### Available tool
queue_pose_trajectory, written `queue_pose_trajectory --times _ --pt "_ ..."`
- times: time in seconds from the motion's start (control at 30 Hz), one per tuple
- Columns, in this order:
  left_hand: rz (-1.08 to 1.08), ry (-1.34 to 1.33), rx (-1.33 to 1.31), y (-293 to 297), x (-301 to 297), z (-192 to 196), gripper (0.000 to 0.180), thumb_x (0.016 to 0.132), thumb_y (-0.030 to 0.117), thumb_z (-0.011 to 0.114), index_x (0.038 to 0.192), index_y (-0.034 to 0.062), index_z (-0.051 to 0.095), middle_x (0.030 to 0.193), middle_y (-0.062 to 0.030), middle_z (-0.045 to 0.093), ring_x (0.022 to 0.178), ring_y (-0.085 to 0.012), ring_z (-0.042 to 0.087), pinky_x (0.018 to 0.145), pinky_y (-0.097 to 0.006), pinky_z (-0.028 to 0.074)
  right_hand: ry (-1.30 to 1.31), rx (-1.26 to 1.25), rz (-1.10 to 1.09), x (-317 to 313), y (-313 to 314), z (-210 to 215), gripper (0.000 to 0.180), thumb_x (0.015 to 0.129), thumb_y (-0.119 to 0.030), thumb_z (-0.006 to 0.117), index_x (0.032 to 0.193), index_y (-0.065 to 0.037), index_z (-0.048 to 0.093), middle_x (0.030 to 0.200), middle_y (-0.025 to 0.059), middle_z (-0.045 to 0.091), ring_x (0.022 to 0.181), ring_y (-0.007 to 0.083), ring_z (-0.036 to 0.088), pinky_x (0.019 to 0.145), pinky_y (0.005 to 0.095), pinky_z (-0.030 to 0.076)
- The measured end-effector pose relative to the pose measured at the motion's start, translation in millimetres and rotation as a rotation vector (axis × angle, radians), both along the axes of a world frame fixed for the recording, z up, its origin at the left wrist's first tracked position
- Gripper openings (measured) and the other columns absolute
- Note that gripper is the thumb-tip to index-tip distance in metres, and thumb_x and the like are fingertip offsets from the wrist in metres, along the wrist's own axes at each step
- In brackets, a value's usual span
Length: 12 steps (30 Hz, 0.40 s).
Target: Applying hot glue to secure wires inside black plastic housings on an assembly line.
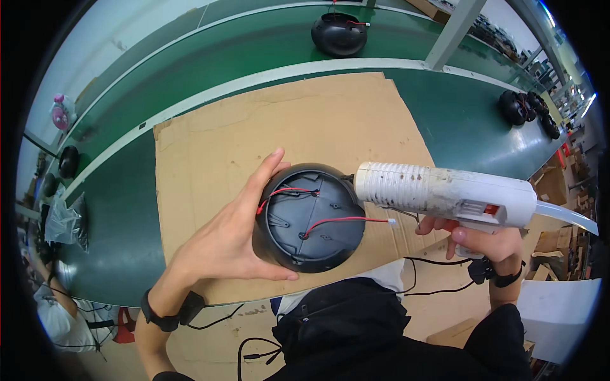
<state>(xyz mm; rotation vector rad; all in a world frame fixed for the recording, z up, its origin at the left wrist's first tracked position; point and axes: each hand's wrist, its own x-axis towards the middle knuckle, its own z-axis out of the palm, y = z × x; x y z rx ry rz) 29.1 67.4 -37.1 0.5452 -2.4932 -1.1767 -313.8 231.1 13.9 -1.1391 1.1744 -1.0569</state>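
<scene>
A round black plastic housing [318, 219] rests on a cardboard sheet [216, 146], its open side facing up. Two red wires [346, 220] come out of holes in its inner plate, one ending in a small white connector. My left hand [235, 232] is wrapped round the housing's left side, thumb near its lower rim and fingers at its upper left. In my right hand [480, 240] is a white hot glue gun [438, 190], stained along its barrel. Its dark nozzle is at the housing's upper right rim; whether it touches cannot be made out. A clear glue stick [565, 214] sticks out of its back.
A green conveyor [254, 38] runs behind the white rail, carrying another black housing [340, 35]. Several black parts [524, 109] sit on the green table at the far right. A clear plastic bag [67, 219] lies at the left edge. Another person [67, 317] is at the lower left.
</scene>
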Motion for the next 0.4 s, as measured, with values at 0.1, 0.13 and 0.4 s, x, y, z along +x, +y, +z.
queue_pose_trajectory --times 0.1,0.13,0.4 --pt "0.022 0.003 0.026 0.7 0.7 -2.3 0.147 0.058 0.026 0.101 0.164 0.004 0.002 0.158 -0.0275 0.035 0.148 -0.0403 0.037 0.124 -0.046 0.031 0.109 0.01 0.097 -7.1 -3.3 -0.2 0.049 0.093 0.005 0.062 0.14 0.006 0.052 0.113 0.0214 0.071 0.103 0.027 0.073 0.06 0.029 0.062" --pt "0.022 0.02 0.03 0.1 1.4 -3.8 0.147 0.057 0.027 0.101 0.164 0.0043 0.002 0.157 -0.0273 0.036 0.148 -0.0401 0.038 0.124 -0.046 0.031 0.109 0.012 0.094 -6.5 -3.4 -0.1 0.049 0.093 0.005 0.062 0.14 0.006 0.052 0.113 0.0214 0.071 0.103 0.027 0.073 0.06 0.029 0.062" --pt "0.064 -0.007 0.03 3.5 1.3 -0.1 0.146 0.058 0.029 0.101 0.164 0.005 0.005 0.158 -0.0249 0.037 0.146 -0.042 0.04 0.123 -0.047 0.031 0.124 0.029 0.028 -11.5 -1.8 7.3 0.051 0.093 0.0 0.066 0.142 0.003 0.052 0.116 0.0225 0.071 0.102 0.0278 0.073 0.058 0.0289 0.061"
